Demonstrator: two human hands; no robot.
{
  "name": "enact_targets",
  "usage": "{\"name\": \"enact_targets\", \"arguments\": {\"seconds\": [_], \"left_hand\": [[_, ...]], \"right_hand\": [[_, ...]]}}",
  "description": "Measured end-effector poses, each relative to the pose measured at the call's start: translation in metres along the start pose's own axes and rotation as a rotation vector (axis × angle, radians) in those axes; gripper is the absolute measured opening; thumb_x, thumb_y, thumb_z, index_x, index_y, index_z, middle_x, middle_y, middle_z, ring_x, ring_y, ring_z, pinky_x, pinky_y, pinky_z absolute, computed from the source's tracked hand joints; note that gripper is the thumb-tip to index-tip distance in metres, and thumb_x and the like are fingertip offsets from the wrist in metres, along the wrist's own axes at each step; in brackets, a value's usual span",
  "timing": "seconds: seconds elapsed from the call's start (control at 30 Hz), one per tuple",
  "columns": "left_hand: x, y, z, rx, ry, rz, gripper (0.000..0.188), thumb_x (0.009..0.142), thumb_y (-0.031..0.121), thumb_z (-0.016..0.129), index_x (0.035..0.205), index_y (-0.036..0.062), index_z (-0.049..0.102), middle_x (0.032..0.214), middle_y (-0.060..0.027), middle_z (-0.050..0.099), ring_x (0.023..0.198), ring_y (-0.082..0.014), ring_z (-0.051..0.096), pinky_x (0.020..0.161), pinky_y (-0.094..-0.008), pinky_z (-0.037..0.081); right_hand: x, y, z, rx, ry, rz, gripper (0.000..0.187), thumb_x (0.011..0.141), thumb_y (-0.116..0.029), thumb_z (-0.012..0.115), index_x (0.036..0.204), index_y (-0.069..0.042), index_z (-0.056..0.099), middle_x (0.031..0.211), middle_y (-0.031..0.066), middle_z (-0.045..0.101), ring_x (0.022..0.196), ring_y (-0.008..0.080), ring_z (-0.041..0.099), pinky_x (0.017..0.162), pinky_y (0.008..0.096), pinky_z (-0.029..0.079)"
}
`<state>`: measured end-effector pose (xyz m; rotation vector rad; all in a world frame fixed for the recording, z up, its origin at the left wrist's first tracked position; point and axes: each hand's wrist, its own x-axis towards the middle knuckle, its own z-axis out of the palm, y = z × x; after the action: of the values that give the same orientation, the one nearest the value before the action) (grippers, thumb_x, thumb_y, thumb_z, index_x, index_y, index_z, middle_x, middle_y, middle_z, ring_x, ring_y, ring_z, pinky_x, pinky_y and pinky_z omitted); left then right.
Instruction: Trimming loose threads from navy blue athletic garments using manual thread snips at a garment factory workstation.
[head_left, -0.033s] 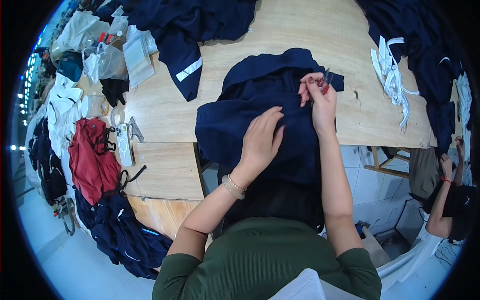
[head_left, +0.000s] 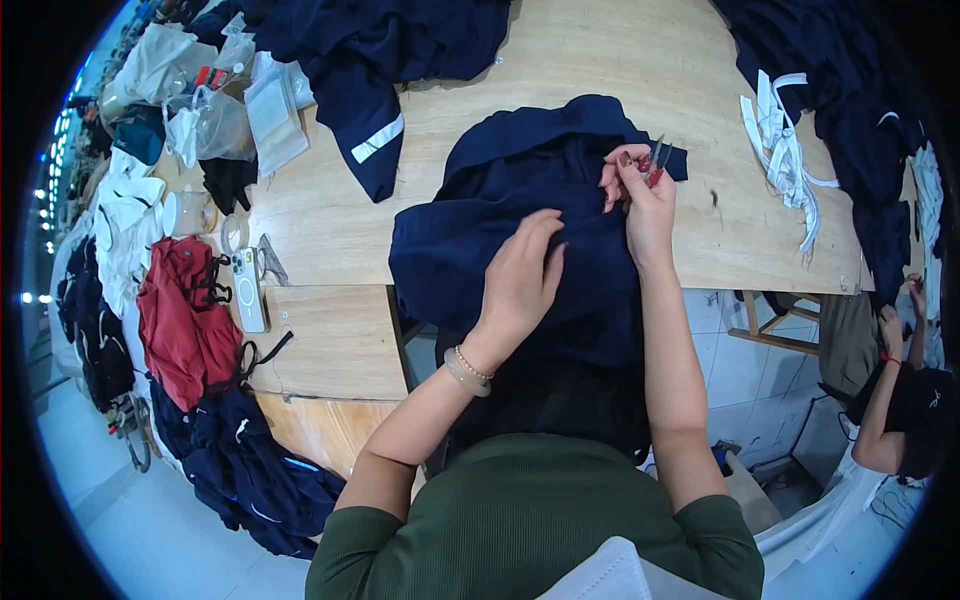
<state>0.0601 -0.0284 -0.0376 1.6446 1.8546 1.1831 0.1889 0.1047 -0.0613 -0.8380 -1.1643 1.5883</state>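
Observation:
A dark navy garment [head_left: 450,235] lies bunched over the table edge in front of me and hangs down toward my lap. My left hand [head_left: 520,275] rests on it with the fingers stretched out, holding nothing. Over the garment's right side my right hand [head_left: 645,200] is closed around small thread snips [head_left: 660,154]. Their blades point up and away from me. That hand's fingertips are close to the cloth; whether they also pinch a thread or fabric I cannot tell.
On the wooden table [head_left: 600,55] lie more navy garments [head_left: 400,45] at the far left and white strips [head_left: 782,165] at the right. A phone [head_left: 248,290], plastic bags [head_left: 222,122] and a red garment [head_left: 185,320] are at the left. Another person's arm [head_left: 885,400] shows at the far right.
My right hand has shifted very slightly to the right with the snips, whose blades now show more plainly. My left hand has barely moved.

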Motion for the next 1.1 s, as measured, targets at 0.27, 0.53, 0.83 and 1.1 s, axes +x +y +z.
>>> {"name": "enact_targets", "arguments": {"seconds": [0.27, 0.53, 0.83, 1.1], "left_hand": [[0.043, -0.002, 0.012, 0.130, 0.079, 0.072, 0.016, 0.079, 0.003, 0.073, 0.092, 0.0018, 0.063, 0.094, -0.0094, 0.057, 0.081, -0.0272, 0.059, 0.069, -0.0350, 0.049], [0.077, -0.018, -0.024, 0.061, -0.069, 0.055, 0.011, 0.090, 0.002, 0.062, 0.094, 0.0012, 0.052, 0.088, -0.0127, 0.065, 0.083, -0.0315, 0.064, 0.075, -0.0348, 0.050], [0.082, -0.013, -0.042, -0.164, -0.493, -0.124, 0.021, 0.092, 0.002, 0.061, 0.112, 0.0033, 0.054, 0.082, -0.0058, 0.063, 0.079, -0.0134, 0.061, 0.076, -0.0268, 0.048], [0.084, 0.007, -0.060, -0.432, -0.387, -0.122, 0.026, 0.093, 0.001, 0.061, 0.118, 0.0014, 0.056, 0.085, -0.0005, 0.060, 0.080, -0.0074, 0.054, 0.077, -0.0215, 0.043]], "right_hand": [[-0.002, 0.001, -0.003, 0.031, -0.016, 0.011, 0.020, 0.102, -0.019, 0.054, 0.098, -0.001, 0.061, 0.078, 0.0062, 0.062, 0.061, 0.0079, 0.055, 0.053, 0.0211, 0.044], [0.000, -0.027, -0.003, 0.029, -0.043, 0.050, 0.021, 0.103, -0.022, 0.052, 0.099, -0.003, 0.062, 0.078, 0.0049, 0.062, 0.061, 0.0074, 0.054, 0.053, 0.0203, 0.041], [-0.011, -0.062, 0.005, -0.322, 0.051, 0.149, 0.022, 0.102, -0.025, 0.052, 0.099, -0.005, 0.059, 0.078, -0.0016, 0.054, 0.067, 0.0048, 0.045, 0.060, 0.0202, 0.036], [-0.046, -0.103, 0.009, -0.662, -0.028, -0.043, 0.021, 0.085, -0.015, 0.075, 0.095, -0.004, 0.060, 0.084, 0.0013, 0.059, 0.080, 0.0103, 0.054, 0.070, 0.0245, 0.043]]}}
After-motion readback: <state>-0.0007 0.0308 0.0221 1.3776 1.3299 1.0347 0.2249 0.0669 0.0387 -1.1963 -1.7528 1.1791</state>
